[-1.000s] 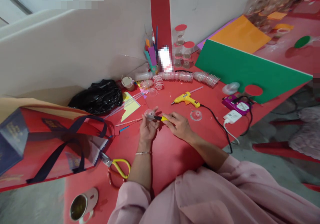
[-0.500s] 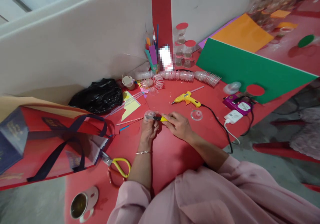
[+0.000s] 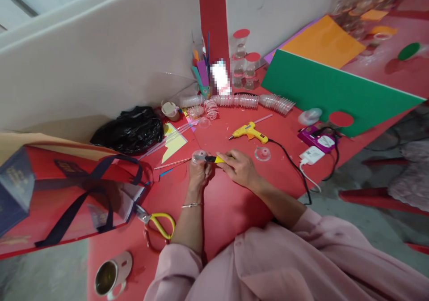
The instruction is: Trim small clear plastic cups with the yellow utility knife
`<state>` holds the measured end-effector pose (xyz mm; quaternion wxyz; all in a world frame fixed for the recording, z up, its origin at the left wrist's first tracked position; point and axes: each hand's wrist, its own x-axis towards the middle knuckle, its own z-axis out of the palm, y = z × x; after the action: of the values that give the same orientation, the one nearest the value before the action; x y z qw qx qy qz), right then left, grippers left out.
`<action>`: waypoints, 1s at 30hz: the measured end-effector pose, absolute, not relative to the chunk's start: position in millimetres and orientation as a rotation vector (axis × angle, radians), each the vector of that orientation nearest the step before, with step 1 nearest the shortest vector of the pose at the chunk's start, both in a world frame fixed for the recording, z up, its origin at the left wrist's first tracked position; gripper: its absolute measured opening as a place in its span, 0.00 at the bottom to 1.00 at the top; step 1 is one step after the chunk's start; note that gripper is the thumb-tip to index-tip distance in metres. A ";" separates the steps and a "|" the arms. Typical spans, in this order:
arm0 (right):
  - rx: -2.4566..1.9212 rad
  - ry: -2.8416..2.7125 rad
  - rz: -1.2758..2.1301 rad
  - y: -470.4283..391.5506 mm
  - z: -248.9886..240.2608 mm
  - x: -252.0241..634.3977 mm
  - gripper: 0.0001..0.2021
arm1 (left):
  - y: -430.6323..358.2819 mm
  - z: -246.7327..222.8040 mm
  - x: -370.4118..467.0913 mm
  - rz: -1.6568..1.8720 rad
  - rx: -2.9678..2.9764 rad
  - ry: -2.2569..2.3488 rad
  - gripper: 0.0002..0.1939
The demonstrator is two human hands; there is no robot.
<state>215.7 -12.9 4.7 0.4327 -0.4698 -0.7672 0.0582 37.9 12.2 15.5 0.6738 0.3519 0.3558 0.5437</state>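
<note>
Around a small clear plastic dome lid (image 3: 199,156), my left hand (image 3: 199,172) is closed, near the middle of the red table (image 3: 231,211). My right hand (image 3: 238,167) grips a yellow and black utility knife (image 3: 216,159). The knife points left, its blade end against or just over the lid; whether it cuts in cannot be made out. Right of my hands lies another clear lid (image 3: 262,153). Beyond them rests a yellow glue gun (image 3: 250,132), nozzle to the left, with its black cord running right.
Yellow-handled scissors (image 3: 161,225) and a mug (image 3: 114,274) stand at left, near a red bag (image 3: 83,189) and a black plastic bag (image 3: 130,129). Rows of stacked clear lids (image 3: 246,100) lie behind. A purple power strip (image 3: 317,138) and a green board (image 3: 335,95) are at right.
The view has shifted very slightly. Both hands keep their hold on the lid and the knife, with barely any visible movement.
</note>
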 end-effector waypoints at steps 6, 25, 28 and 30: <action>-1.175 -1.910 0.146 -11.5 5.1 217.2 0.18 | 16.3 5.4 32.1 1.328 0.763 0.787 0.34; -1.157 -1.919 0.226 -12.0 0.5 216.5 0.19 | 15.7 4.9 26.5 1.308 0.642 0.704 0.34; -1.180 -1.902 0.248 -12.0 1.1 216.3 0.18 | 15.3 5.4 26.9 1.313 0.623 0.675 0.34; -1.183 -1.900 0.260 -12.1 1.8 215.7 0.18 | 16.0 5.5 27.0 1.308 0.630 0.666 0.33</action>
<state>215.7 -12.1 1.8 0.4298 -0.4743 -0.7613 0.1040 27.0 16.0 5.5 0.6976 0.2826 0.2988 0.5867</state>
